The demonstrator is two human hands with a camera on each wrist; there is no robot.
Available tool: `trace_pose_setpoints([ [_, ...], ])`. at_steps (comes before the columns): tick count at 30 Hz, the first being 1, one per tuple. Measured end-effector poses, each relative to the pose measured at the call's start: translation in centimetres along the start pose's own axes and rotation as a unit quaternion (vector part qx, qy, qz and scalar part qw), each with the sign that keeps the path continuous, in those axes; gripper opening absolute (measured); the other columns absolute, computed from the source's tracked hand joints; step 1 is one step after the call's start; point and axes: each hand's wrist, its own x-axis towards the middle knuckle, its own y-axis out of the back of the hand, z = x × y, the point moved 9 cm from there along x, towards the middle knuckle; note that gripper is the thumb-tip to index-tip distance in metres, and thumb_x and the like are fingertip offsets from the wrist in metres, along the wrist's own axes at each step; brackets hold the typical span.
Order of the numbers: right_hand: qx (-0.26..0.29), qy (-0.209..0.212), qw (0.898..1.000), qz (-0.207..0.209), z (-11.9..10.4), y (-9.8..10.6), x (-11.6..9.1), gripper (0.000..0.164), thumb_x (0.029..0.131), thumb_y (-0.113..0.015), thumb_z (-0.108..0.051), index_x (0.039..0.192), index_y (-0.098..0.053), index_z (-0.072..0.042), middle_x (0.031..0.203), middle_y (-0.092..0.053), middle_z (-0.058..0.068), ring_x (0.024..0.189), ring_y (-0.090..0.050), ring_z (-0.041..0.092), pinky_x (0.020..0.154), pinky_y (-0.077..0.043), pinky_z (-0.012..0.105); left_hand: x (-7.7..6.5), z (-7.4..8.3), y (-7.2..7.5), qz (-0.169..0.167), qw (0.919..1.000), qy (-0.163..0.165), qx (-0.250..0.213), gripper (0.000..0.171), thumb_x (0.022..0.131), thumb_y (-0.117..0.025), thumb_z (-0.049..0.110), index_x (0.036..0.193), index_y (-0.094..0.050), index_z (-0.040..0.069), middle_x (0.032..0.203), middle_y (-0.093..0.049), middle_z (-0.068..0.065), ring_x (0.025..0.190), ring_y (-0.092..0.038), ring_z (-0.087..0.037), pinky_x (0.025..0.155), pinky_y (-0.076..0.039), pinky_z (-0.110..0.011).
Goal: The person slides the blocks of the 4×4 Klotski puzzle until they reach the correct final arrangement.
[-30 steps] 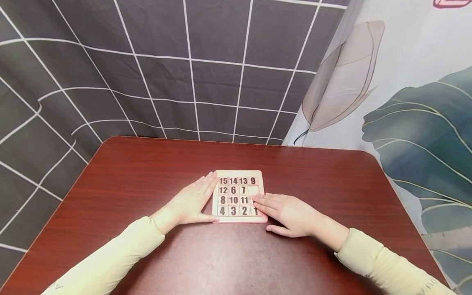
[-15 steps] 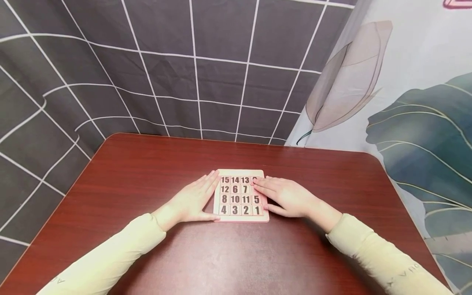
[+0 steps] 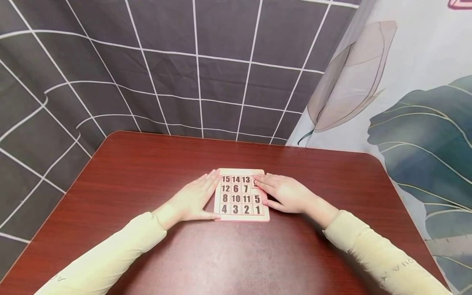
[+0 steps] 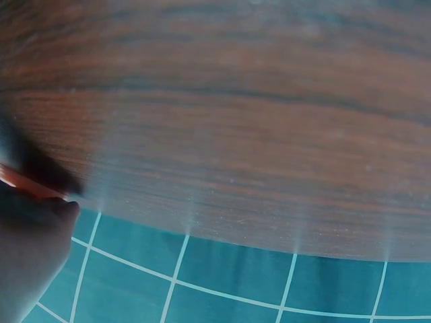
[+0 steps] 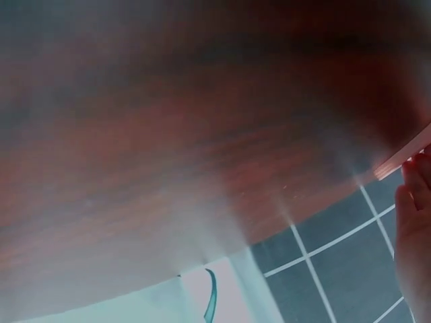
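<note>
A square sliding number puzzle (image 3: 241,218) with a pale frame lies flat on the table in the head view. My left hand (image 3: 189,201) rests along its left side, fingers straight at the upper corner and thumb at the lower one. The fingertips of my right hand (image 3: 291,194) touch the 9 tile (image 3: 255,185), partly covering it. That tile sits partway down between the top right slot and the gap below. The right thumb is at the frame's right edge. In the right wrist view, a thin edge of the puzzle (image 5: 404,153) shows beside the fingers.
The puzzle lies on a reddish-brown wooden table (image 3: 158,159) with rounded far corners. Behind it hangs a dark grey curtain (image 3: 221,37) with a white grid. At the right is a white curtain (image 3: 424,45) with a leaf pattern.
My right hand has moved up the right column, uncovering the 5 tile. The 9 tile has slid partly down from the top right slot. My left hand stays at the left side.
</note>
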Motion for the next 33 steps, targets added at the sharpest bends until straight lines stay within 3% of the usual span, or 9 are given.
trace_pose_setpoints([
  [12, -0.010, 0.015, 1.000, 0.024, -1.6, 0.8, -1.0, 0.063, 0.097, -0.075, -0.038, 0.147, -0.062, -0.001, 0.153, -0.062, 0.013, 0.140, -0.062, 0.031, 0.118, -0.051, 0.048, 0.1, 0.3, 0.7, 0.009, 0.9999, -0.004, 0.002, 0.115, 0.089, -0.070, 0.069, 0.162, -0.030, -0.011, 0.171, -0.030, -0.029, 0.160, -0.034, -0.039, 0.131, -0.035, -0.046],
  [25, 0.007, 0.024, 1.000, 0.017, -1.3, 0.4, 2.8, 0.059, 0.099, -0.072, -0.036, 0.148, -0.062, -0.005, 0.152, -0.064, 0.010, 0.144, -0.060, 0.025, 0.122, -0.048, 0.045, -0.1, 0.3, 0.2, 0.004, 0.9999, 0.001, -0.013, 0.115, 0.089, -0.071, 0.068, 0.163, -0.029, -0.010, 0.172, -0.028, -0.028, 0.161, -0.032, -0.039, 0.131, -0.035, -0.047],
  [33, -0.002, 0.024, 1.000, -0.003, -1.0, 0.1, 3.0, 0.058, 0.101, -0.069, -0.034, 0.150, -0.060, -0.005, 0.153, -0.063, 0.009, 0.145, -0.059, 0.024, 0.121, -0.048, 0.044, -0.1, 0.2, 0.4, 0.000, 0.9999, 0.002, -0.011, 0.115, 0.089, -0.071, 0.068, 0.162, -0.030, -0.010, 0.172, -0.028, -0.028, 0.161, -0.032, -0.039, 0.131, -0.034, -0.047],
])
